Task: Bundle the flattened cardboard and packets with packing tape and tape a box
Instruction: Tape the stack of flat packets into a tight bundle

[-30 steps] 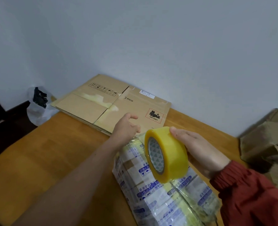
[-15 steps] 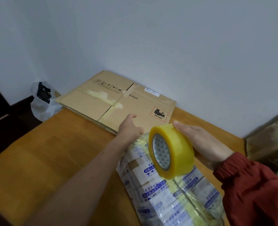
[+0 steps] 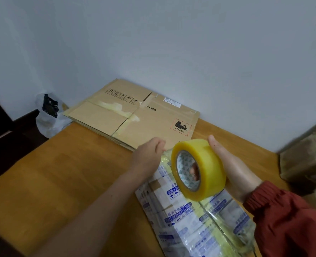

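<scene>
L hand (image 3: pixel 149 154): forearm bare, fingers curled, thumb against forefinger, at far end of packet bundle (image 3: pixel 190 223); poss. pinching free end of tape, but strip too faint to confirm, so grasp: cannot tell. R hand (image 3: pixel 235 171): grasps tape roll (image 3: pixel 199 169), yellow-clear, palm and fingers round outer face, one digit showing inside core; red sleeve (image 3: pixel 292 223) at wrist. Roll held on edge, just above far half of bundle, close beside L hand.

Same bundle: clear-wrapped packets w/ blue print, crossed by yellowish tape bands; lies on wooden table (image 3: pixel 61 182), directly under both hands; long axis runs away from body, far end leaning slightly left.

Beyond: flattened cardboard (image 3: pixel 135 115), brown, PICO mark, UN 3481 label, old tape on seam; lies flat at back of table against wall (image 3: pixel 172 43); just past bundle's far end, contact hidden by L hand; L hand nearer to it than R.

Est. step: drawing off tape for a further band; roll and L hand both at far end, so pull prob. runs back along long axis toward body.

Misc.: plastic bag (image 3: pixel 49 115) w/ dark contents, off table's left; crumpled brown paper (image 3: pixel 305 160) at right edge.
</scene>
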